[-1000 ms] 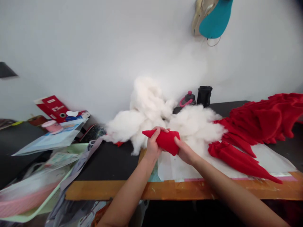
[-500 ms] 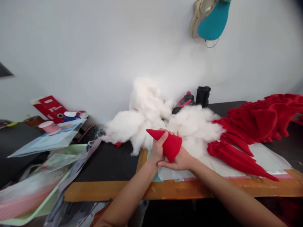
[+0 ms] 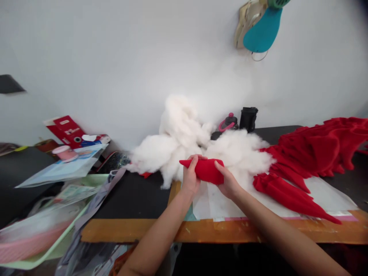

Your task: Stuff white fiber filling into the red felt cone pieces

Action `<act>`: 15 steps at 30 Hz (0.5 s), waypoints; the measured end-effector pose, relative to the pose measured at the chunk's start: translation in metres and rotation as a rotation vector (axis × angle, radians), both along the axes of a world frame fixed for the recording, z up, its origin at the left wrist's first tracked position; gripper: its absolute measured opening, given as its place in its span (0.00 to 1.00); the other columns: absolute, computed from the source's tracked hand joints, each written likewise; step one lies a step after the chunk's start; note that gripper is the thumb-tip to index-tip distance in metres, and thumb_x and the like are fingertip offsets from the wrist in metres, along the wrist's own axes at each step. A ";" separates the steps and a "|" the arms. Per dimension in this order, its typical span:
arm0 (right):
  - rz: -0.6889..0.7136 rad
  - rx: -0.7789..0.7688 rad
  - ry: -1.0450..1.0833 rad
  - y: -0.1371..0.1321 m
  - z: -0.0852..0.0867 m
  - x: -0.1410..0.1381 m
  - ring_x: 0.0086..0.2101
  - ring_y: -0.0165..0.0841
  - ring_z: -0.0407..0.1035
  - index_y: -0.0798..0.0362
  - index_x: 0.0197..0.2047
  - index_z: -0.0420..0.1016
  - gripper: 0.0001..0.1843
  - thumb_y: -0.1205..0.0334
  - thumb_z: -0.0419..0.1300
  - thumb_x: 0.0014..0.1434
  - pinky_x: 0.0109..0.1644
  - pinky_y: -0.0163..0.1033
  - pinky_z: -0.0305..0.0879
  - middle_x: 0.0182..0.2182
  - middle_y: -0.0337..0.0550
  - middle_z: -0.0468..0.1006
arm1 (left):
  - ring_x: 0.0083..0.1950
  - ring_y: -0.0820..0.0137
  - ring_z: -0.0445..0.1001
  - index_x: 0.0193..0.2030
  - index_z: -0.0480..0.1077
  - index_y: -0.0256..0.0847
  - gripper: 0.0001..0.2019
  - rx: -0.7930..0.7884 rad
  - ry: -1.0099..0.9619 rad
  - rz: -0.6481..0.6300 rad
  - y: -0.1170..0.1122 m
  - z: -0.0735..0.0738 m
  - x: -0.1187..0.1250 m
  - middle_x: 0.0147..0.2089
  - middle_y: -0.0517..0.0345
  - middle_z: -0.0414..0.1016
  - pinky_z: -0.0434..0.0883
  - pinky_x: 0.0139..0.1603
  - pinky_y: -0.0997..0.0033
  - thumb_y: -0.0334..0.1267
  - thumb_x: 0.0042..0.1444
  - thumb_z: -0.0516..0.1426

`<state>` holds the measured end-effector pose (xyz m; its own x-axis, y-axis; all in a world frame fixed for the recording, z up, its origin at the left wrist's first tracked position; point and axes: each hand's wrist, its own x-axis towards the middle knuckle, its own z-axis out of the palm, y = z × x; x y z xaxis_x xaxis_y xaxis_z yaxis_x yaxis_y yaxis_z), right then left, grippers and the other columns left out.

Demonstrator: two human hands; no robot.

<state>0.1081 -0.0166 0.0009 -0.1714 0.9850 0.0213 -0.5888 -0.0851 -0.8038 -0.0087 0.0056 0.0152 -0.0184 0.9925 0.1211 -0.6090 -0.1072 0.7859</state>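
Observation:
Between my two hands is a red cone-shaped fabric piece [image 3: 207,171], its pointed tip to the left and its wide end to the right. My left hand [image 3: 193,174] is wrapped round it near the tip, thumb on top. At the wide end my right hand [image 3: 228,181] grips the edge, thumb on the near face. Just behind rises a heap of white fluffy stuffing [image 3: 181,130], with a second mound of stuffing [image 3: 238,151] to its right. White paper [image 3: 221,207] lies on the table under my hands.
On the right lie a pile of red fabric pieces [image 3: 319,147] and a separate red cone [image 3: 296,197]. A green basket [image 3: 54,247], a pink thread spool [image 3: 65,153] and a red box [image 3: 68,130] are at left. Brown tape [image 3: 126,230] covers the table's front edge.
My right hand has shifted from beneath the cone to its wide end, thumb now on top. The cone has turned more level. The view has shifted slightly.

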 end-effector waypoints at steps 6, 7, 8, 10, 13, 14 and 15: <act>-0.146 0.016 -0.013 0.006 -0.003 0.003 0.34 0.37 0.76 0.56 0.39 0.79 0.20 0.50 0.70 0.49 0.40 0.40 0.70 0.33 0.45 0.82 | 0.41 0.65 0.77 0.34 0.72 0.37 0.20 0.060 0.001 0.096 0.004 0.000 -0.001 0.37 0.51 0.77 0.71 0.45 0.66 0.55 0.55 0.59; -0.139 0.014 0.000 0.006 -0.002 0.003 0.34 0.37 0.76 0.56 0.39 0.79 0.19 0.51 0.70 0.49 0.40 0.39 0.70 0.33 0.45 0.82 | 0.42 0.64 0.77 0.36 0.72 0.37 0.20 0.082 0.007 0.077 0.002 0.001 -0.001 0.39 0.51 0.77 0.71 0.45 0.66 0.56 0.55 0.59; -0.119 0.006 0.013 0.006 -0.001 0.003 0.34 0.36 0.76 0.57 0.38 0.79 0.19 0.50 0.69 0.50 0.40 0.39 0.70 0.32 0.45 0.82 | 0.43 0.63 0.77 0.37 0.72 0.37 0.19 0.111 0.023 0.046 0.000 0.001 0.000 0.41 0.50 0.77 0.71 0.46 0.66 0.55 0.55 0.59; -0.050 -0.014 0.040 0.004 0.003 0.003 0.35 0.36 0.76 0.56 0.39 0.79 0.19 0.48 0.66 0.54 0.40 0.38 0.71 0.33 0.45 0.82 | 0.47 0.62 0.76 0.41 0.72 0.38 0.16 0.166 0.064 -0.025 -0.005 0.002 0.001 0.45 0.50 0.77 0.70 0.48 0.66 0.48 0.53 0.63; 0.076 -0.064 0.042 0.003 0.010 0.006 0.36 0.36 0.76 0.53 0.46 0.77 0.19 0.48 0.62 0.57 0.39 0.40 0.73 0.38 0.45 0.82 | 0.45 0.63 0.77 0.41 0.72 0.38 0.14 0.123 0.046 -0.053 -0.006 -0.001 0.002 0.45 0.51 0.77 0.71 0.48 0.66 0.43 0.51 0.65; 0.094 -0.088 0.023 0.003 0.012 0.008 0.35 0.36 0.76 0.52 0.47 0.76 0.19 0.48 0.61 0.58 0.37 0.41 0.74 0.38 0.45 0.81 | 0.43 0.64 0.77 0.39 0.71 0.38 0.14 0.062 0.015 -0.035 -0.004 -0.002 0.001 0.43 0.51 0.77 0.72 0.46 0.65 0.44 0.51 0.65; 0.096 -0.112 -0.006 0.002 0.013 0.010 0.34 0.36 0.75 0.52 0.46 0.77 0.19 0.47 0.60 0.59 0.35 0.42 0.74 0.37 0.45 0.81 | 0.40 0.64 0.77 0.38 0.71 0.37 0.15 -0.004 -0.003 -0.007 -0.001 -0.004 -0.001 0.40 0.51 0.77 0.73 0.44 0.65 0.47 0.52 0.64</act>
